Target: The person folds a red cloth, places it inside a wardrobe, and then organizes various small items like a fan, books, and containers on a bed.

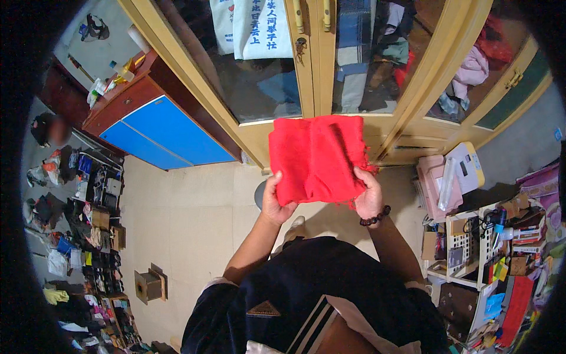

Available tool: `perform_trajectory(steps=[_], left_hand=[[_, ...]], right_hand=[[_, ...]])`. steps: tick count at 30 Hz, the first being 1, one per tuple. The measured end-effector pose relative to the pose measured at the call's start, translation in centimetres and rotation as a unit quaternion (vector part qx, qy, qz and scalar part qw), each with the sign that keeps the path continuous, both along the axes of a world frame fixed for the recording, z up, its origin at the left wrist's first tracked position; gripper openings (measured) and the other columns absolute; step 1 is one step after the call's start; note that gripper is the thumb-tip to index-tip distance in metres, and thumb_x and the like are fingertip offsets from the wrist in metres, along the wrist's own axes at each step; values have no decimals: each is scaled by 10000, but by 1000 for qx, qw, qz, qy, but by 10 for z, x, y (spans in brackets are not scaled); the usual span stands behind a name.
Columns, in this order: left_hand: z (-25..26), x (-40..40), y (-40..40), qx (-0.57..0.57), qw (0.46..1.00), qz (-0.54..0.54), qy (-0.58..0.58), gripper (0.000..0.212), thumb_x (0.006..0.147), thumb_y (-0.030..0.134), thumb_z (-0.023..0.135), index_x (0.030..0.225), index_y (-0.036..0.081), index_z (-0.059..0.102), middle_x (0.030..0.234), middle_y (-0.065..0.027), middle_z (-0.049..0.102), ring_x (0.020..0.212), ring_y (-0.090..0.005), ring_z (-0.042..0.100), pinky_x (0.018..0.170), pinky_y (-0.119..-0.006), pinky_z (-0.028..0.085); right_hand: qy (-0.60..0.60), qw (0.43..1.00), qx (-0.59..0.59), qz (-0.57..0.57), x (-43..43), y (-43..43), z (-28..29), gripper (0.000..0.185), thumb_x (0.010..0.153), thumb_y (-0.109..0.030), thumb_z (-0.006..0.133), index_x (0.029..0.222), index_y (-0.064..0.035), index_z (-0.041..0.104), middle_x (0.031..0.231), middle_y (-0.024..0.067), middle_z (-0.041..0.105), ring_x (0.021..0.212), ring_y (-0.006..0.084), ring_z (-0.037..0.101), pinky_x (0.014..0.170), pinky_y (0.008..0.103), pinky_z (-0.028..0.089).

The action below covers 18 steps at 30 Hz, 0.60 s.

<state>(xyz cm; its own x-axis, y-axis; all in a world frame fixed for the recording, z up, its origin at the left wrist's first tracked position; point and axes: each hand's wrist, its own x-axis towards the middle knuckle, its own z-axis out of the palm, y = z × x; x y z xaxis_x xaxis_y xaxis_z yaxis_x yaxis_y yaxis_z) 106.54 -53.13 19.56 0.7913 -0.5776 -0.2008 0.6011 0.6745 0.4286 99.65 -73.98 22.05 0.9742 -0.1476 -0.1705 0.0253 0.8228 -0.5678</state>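
Note:
A folded red cloth with a fringed right edge is held up in front of me by both hands. My left hand grips its lower left corner, thumb on top and fingers underneath. At the lower right edge, my right hand holds the cloth with the thumb on its face. A dark bead bracelet circles the right wrist. Behind the cloth stands a wooden wardrobe with glass doors, its doors shut, with clothes and a printed white bag seen through the glass.
A red-brown cabinet with blue doors stands at the left. Crowded shelves line the far left. On the floor are a small brown box-like stand and a dark round object. A cluttered white rack is at the right.

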Motion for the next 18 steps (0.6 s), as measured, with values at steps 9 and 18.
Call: perform_trajectory(steps=[9, 18], left_hand=[[0, -14, 3, -25, 999, 12, -22, 578, 823, 447, 552, 1293, 129, 444, 1323, -65, 480, 1234, -271, 424, 1041, -482, 302], [-14, -12, -2, 42, 997, -31, -64, 490, 894, 271, 553, 1325, 105, 392, 1318, -69, 472, 1196, -239, 461, 1013, -390, 368]], right_hand=[[-34, 998, 47, -8, -5, -16, -34, 360, 836, -176, 495, 1159, -23, 545, 1161, 69, 590, 1094, 214, 532, 983, 402, 370], [-24, 993, -117, -7, -11, 13, 4, 458, 848, -155, 547, 1273, -24, 442, 1117, 69, 585, 1053, 205, 547, 959, 374, 392]])
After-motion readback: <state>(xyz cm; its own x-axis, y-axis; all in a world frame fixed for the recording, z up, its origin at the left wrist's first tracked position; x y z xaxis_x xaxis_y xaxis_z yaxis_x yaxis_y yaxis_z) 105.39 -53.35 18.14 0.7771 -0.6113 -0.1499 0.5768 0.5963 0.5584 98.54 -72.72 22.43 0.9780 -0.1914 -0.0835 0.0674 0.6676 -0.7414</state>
